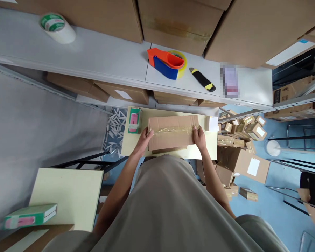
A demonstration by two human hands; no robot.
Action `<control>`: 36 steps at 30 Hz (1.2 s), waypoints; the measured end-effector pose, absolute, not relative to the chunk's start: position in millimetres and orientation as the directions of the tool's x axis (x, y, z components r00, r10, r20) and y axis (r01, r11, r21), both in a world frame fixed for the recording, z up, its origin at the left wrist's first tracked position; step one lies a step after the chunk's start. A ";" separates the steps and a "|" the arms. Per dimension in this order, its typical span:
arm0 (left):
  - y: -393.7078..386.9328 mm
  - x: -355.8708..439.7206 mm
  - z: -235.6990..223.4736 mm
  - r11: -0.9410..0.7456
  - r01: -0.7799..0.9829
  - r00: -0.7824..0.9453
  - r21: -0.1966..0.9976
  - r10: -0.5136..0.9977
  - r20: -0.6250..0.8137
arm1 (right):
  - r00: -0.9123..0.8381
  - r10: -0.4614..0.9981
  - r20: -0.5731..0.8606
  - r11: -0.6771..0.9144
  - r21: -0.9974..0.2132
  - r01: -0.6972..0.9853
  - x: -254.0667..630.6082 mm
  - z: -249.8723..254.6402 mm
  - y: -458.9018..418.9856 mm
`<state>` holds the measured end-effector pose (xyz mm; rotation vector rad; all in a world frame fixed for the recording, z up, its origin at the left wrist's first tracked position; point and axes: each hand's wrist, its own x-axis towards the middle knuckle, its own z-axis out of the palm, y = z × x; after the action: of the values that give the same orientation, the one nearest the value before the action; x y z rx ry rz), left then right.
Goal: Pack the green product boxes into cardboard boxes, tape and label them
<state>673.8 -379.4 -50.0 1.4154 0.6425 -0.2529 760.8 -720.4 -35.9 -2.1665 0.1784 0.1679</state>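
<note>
A taped cardboard box (170, 140) is between my two hands, over the pale yellow table (136, 147) in front of me. My left hand (144, 140) grips its left end, thumb on top. On the right end, my right hand (199, 137) holds it the same way. Shiny, wrinkled tape runs along the middle of its upper face. Part of another cardboard piece (170, 149) shows beneath its near edge. Left of the box stands a green box with a pink picture (134, 120). A small white box (212, 123) sits at the table's right end.
The grey shelf (107, 56) above the table bears a tape roll (57, 28), a tape dispenser (166, 63), a utility knife (203, 79) and large cartons (178, 24). Many small boxes (241, 129) lie on the floor at right. A side table (68, 189) stands at lower left.
</note>
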 end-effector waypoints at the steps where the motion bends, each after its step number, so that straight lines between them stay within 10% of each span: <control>1: -380.6 679.9 -50.9 0.122 0.512 0.818 0.850 0.233 -0.526 | 0.978 -0.064 -0.197 -0.559 -0.805 -0.199 764.5 -44.2 -714.6; 17: -373.2 711.2 -86.8 -0.094 0.475 0.846 0.875 0.324 -0.424 | 0.956 -0.119 -0.268 -0.631 -0.723 -0.281 722.4 -77.8 -687.2; 27: -389.0 729.4 -43.1 -0.694 0.129 0.948 0.708 0.295 0.116 | 0.999 0.038 0.005 -0.909 -0.415 0.037 754.3 -27.5 -673.6; 32: -387.9 822.8 38.9 -0.713 -0.144 0.853 0.686 0.262 0.452 | 0.899 0.253 0.357 -0.862 -0.338 0.377 854.2 70.8 -607.5; 36: -393.9 875.3 96.3 -0.671 -0.274 0.767 0.689 0.280 0.577 | 0.847 0.428 0.316 -0.840 -0.208 0.502 932.9 125.1 -540.1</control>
<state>875.3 -393.9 96.3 2.1393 0.0050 0.8612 932.9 -540.1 125.1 -2.7416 -0.7052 -0.3734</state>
